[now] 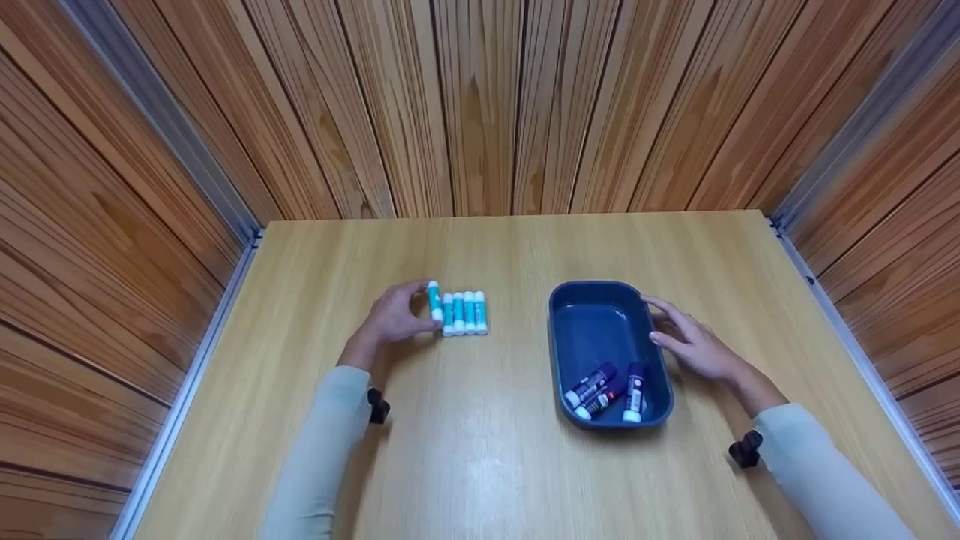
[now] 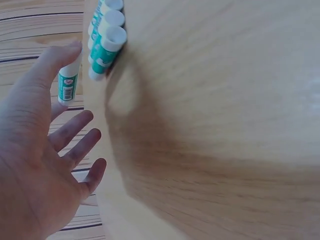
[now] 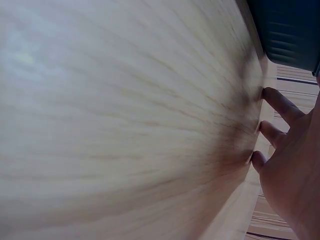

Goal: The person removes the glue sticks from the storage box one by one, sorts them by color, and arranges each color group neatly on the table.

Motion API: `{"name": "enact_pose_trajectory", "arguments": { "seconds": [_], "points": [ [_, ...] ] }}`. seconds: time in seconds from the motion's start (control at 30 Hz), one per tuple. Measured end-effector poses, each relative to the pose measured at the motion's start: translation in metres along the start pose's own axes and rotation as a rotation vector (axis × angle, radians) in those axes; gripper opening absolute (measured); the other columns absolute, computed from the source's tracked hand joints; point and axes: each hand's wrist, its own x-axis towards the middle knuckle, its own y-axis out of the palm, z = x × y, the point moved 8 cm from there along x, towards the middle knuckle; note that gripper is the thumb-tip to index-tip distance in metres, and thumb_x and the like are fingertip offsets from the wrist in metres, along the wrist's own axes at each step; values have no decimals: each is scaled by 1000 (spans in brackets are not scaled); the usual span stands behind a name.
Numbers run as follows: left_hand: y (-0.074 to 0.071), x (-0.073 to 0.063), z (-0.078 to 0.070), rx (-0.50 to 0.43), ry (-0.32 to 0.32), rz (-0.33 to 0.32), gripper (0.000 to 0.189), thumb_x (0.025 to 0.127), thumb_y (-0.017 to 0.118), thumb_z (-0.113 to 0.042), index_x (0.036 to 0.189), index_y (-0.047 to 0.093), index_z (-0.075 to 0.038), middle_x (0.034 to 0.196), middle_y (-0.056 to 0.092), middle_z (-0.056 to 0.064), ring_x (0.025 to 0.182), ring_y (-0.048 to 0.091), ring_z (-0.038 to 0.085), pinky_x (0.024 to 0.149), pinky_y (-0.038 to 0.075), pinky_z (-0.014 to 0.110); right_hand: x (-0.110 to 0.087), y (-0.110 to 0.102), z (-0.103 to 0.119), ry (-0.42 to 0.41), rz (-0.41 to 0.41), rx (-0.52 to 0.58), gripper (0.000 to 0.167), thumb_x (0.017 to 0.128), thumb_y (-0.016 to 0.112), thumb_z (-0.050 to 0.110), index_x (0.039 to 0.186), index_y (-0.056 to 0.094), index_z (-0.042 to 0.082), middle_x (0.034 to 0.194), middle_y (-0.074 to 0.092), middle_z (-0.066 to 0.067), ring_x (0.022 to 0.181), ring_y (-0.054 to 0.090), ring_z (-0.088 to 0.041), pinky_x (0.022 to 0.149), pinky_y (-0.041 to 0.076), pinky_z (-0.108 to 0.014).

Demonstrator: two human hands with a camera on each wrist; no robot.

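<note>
My left hand (image 1: 397,311) pinches a teal-and-white glue stick (image 1: 434,300) between thumb and fingers, at the left end of a row of similar glue sticks (image 1: 469,313) lying side by side. In the left wrist view the held glue stick (image 2: 67,85) hangs under the thumb, apart from the row (image 2: 105,55). My right hand (image 1: 697,345) is at the right side of a dark blue tray (image 1: 592,322), thumb and index finger at its rim. Several purple glue sticks with white ends (image 1: 634,394) lie in the tray's near part. In the right wrist view, fingertips (image 3: 258,161) rest on the table.
The wooden table (image 1: 465,450) is bounded by a plank-patterned back wall (image 1: 480,112) and side walls with metal rails (image 1: 180,390). Between the glue stick row and the tray lies a stretch of bare table.
</note>
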Motion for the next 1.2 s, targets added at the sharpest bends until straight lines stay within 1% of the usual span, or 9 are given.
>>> {"name": "enact_pose_trajectory", "arguments": {
  "seconds": [0.1, 0.23, 0.33, 0.43, 0.67, 0.87, 1.2],
  "points": [
    [2, 0, 6, 13, -4, 6, 90, 97, 91, -30, 173, 44, -18, 181, 43, 12, 169, 38, 38, 142, 32, 59, -1, 0, -1, 5, -1, 0, 68, 120, 53, 35, 181, 22, 28, 176, 44, -32, 163, 40, -61, 127, 30, -86],
    [4, 0, 10, 43, -14, 21, 90, 97, 91, -31, 173, 45, -21, 179, 44, 12, 166, 39, 38, 141, 31, 62, -1, 0, -1, 6, -6, -3, 68, 120, 53, 35, 180, 22, 27, 176, 44, -32, 163, 40, -61, 127, 29, -87],
    [5, 0, 9, 80, -10, 28, 89, 96, 91, -33, 173, 46, -24, 176, 45, 15, 162, 38, 40, 140, 29, 66, -1, 0, 0, -1, -13, -10, 68, 120, 53, 34, 180, 23, 25, 175, 43, -33, 163, 40, -61, 126, 30, -87],
    [6, 0, 8, 108, -6, 25, 89, 95, 92, -35, 172, 48, -26, 176, 44, 16, 162, 36, 41, 139, 27, 68, 0, -1, 1, -2, -20, -13, 67, 120, 53, 34, 180, 23, 25, 175, 44, -33, 163, 41, -62, 126, 29, -88],
    [11, -3, 6, 177, 22, 37, 87, 94, 91, -36, 170, 51, -23, 177, 39, 16, 163, 30, 42, 134, 28, 68, -1, 1, 0, -10, -21, -10, 68, 120, 55, 32, 179, 24, 22, 175, 45, -32, 162, 41, -62, 127, 30, -86],
    [11, -3, 7, 189, 19, 27, 89, 94, 90, -39, 171, 49, -23, 177, 38, 17, 163, 30, 43, 134, 28, 68, -1, 1, -1, -5, -16, -1, 68, 120, 54, 33, 180, 23, 24, 176, 43, -32, 163, 40, -61, 127, 30, -86],
    [13, -2, 8, 193, 2, 38, 94, 93, 91, -41, 173, 46, -25, 178, 37, 16, 163, 29, 42, 135, 28, 66, -1, 1, -2, -1, -15, -11, 68, 120, 52, 35, 180, 22, 27, 176, 44, -31, 164, 39, -61, 127, 26, -89]
  ]
}}
